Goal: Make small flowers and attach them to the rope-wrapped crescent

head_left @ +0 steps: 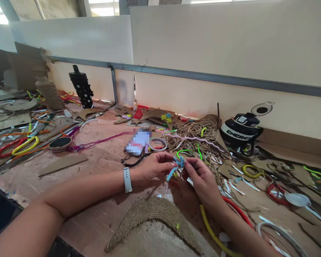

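At frame centre, just above the table [101,159], left hand [152,166] and right hand [200,175] both pinch the blue pipe cleaner [176,165] in their fingertips; judgement: pinching close beside the bend should give tight, even twists.

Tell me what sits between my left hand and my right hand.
A blue pipe cleaner, pinched by the left hand and the right hand, as the head view shows.
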Demonstrator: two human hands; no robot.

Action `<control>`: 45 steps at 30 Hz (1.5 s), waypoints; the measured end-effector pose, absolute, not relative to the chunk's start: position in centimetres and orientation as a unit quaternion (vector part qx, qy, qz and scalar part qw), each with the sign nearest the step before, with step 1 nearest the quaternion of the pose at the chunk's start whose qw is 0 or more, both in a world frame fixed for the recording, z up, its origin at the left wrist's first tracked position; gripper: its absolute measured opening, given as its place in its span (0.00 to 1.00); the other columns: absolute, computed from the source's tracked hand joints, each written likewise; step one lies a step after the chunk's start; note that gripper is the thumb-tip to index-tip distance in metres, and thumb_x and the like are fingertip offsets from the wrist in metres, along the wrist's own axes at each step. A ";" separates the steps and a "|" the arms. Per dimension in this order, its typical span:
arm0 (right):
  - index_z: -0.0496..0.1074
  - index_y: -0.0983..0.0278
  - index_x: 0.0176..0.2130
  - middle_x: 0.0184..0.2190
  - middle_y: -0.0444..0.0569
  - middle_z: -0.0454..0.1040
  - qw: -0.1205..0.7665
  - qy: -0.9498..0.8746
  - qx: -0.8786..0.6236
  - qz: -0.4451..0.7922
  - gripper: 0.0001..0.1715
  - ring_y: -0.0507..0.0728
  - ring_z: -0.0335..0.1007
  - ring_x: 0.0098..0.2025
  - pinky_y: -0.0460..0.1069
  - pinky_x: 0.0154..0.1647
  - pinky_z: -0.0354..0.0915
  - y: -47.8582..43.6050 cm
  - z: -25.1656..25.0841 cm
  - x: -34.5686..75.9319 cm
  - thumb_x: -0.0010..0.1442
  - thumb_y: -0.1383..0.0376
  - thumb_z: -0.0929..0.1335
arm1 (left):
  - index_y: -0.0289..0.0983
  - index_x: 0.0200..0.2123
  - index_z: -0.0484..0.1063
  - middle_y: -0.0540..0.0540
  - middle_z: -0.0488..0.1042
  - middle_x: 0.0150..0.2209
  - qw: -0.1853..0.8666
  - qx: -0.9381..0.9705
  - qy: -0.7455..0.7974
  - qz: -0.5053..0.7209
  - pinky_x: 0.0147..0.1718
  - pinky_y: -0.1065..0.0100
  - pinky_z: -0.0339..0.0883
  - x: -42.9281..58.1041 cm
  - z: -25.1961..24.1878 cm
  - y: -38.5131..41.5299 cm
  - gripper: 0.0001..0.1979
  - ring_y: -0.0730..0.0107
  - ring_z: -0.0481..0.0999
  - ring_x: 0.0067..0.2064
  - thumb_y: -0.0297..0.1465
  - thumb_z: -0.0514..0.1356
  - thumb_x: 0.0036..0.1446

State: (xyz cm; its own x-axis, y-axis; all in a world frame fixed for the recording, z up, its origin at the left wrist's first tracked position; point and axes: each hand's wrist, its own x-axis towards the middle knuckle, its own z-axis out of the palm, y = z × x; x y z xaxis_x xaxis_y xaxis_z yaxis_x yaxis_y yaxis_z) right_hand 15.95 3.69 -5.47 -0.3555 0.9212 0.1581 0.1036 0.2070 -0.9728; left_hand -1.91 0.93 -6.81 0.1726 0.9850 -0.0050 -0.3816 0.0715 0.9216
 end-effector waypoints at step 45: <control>0.72 0.64 0.36 0.30 0.48 0.72 0.297 -0.795 -0.397 0.351 0.17 0.56 0.66 0.31 0.50 0.32 0.62 4.1 -4.8 16.6 0.60 0.53 0.64 | 0.33 0.39 0.72 0.46 0.73 0.36 0.622 0.483 0.388 0.479 0.37 0.68 0.66 -2.2 -6.4 0.9 0.18 0.73 0.71 0.34 0.42 0.64 0.53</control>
